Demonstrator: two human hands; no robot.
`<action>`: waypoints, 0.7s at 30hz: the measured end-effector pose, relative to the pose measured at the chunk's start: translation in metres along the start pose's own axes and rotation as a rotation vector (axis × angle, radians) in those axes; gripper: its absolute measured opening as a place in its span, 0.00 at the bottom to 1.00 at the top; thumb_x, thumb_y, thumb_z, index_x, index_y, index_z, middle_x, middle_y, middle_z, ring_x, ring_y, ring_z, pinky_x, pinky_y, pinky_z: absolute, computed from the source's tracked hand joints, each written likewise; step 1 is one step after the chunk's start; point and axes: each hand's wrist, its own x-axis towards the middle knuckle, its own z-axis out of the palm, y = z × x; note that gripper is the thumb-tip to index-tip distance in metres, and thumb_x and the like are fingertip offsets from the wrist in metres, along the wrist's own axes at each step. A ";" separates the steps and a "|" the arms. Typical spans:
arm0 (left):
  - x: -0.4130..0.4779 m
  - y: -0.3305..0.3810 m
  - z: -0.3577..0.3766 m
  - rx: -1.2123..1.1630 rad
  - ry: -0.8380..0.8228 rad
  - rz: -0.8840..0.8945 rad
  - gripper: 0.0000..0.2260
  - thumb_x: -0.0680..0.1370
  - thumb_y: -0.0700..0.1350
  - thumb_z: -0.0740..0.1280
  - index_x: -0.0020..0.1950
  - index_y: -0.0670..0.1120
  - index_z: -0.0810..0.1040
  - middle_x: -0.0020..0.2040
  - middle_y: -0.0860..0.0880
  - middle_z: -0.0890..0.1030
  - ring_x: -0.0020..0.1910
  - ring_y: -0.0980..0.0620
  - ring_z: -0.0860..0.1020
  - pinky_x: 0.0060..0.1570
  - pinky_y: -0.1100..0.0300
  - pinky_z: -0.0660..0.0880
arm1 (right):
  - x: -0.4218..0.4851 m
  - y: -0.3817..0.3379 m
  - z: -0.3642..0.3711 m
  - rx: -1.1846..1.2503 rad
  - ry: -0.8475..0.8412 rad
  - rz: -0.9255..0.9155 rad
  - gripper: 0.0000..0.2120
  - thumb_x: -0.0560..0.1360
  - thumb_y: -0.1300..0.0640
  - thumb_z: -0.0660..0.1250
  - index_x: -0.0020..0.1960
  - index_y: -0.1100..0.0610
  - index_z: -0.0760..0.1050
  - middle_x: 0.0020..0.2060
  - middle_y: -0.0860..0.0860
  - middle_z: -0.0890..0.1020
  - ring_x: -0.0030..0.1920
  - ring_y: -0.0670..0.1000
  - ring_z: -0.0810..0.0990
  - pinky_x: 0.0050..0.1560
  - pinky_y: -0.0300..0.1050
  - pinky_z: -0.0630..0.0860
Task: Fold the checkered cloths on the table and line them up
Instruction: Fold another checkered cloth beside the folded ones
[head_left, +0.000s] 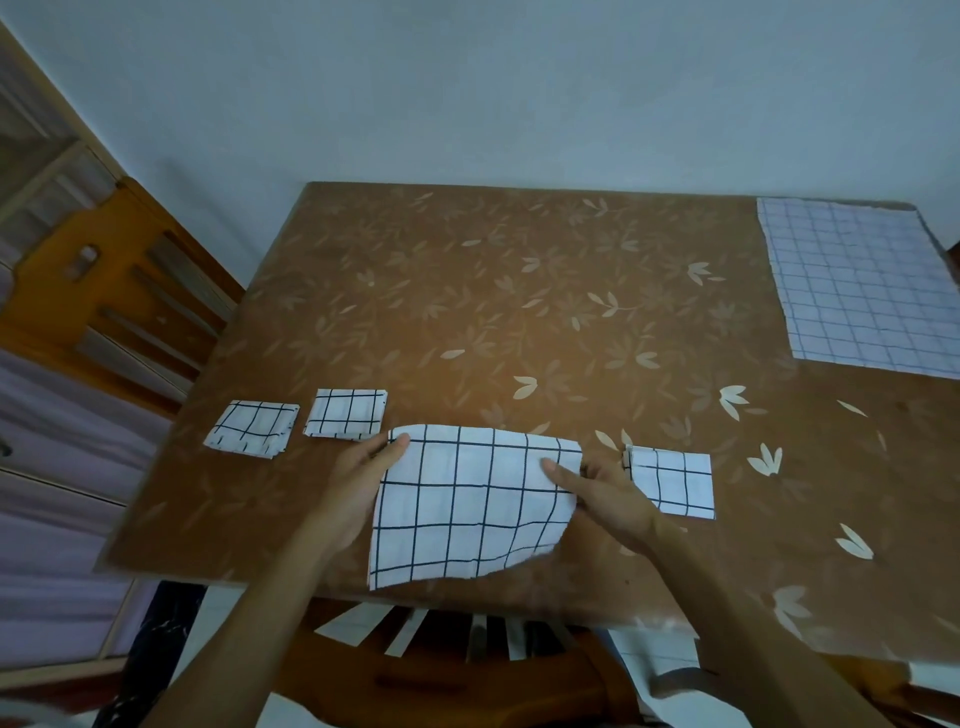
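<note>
A white cloth with black checks (467, 504) is held up over the near edge of the brown table (519, 312), its lower edge hanging past the rim. My left hand (358, 478) pinches its upper left corner. My right hand (602, 488) pinches its right edge, thumb lying on the cloth. Two small folded checkered cloths (252, 428) (345, 413) lie side by side to the left. A third folded cloth (672, 480) lies just right of my right hand. A larger unfolded cloth with fine blue checks (862, 286) lies flat at the far right corner.
The table has a leaf-patterned brown cover and stands against a pale wall. One wooden chair (119, 291) stands at the table's left side. A second chair (467, 665) sits below the near edge, between my arms.
</note>
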 end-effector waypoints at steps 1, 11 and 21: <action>0.003 -0.004 -0.002 0.008 0.024 0.017 0.04 0.80 0.45 0.68 0.46 0.54 0.79 0.41 0.56 0.87 0.46 0.54 0.84 0.42 0.60 0.78 | -0.001 -0.002 0.000 -0.036 0.017 -0.023 0.11 0.78 0.49 0.68 0.49 0.56 0.84 0.46 0.53 0.87 0.49 0.53 0.85 0.51 0.47 0.80; 0.014 -0.020 -0.008 0.436 0.029 0.130 0.15 0.77 0.49 0.72 0.63 0.57 0.77 0.62 0.54 0.80 0.59 0.55 0.79 0.61 0.46 0.78 | 0.006 -0.014 0.002 -0.432 0.212 -0.243 0.12 0.81 0.52 0.64 0.40 0.55 0.76 0.30 0.45 0.78 0.32 0.45 0.77 0.37 0.39 0.74; 0.009 0.015 0.029 0.672 -0.489 0.134 0.13 0.74 0.47 0.77 0.57 0.48 0.84 0.51 0.52 0.87 0.50 0.54 0.85 0.55 0.53 0.80 | 0.014 -0.056 0.020 -0.591 0.007 -0.377 0.13 0.78 0.45 0.67 0.39 0.51 0.77 0.27 0.45 0.76 0.28 0.43 0.72 0.32 0.36 0.68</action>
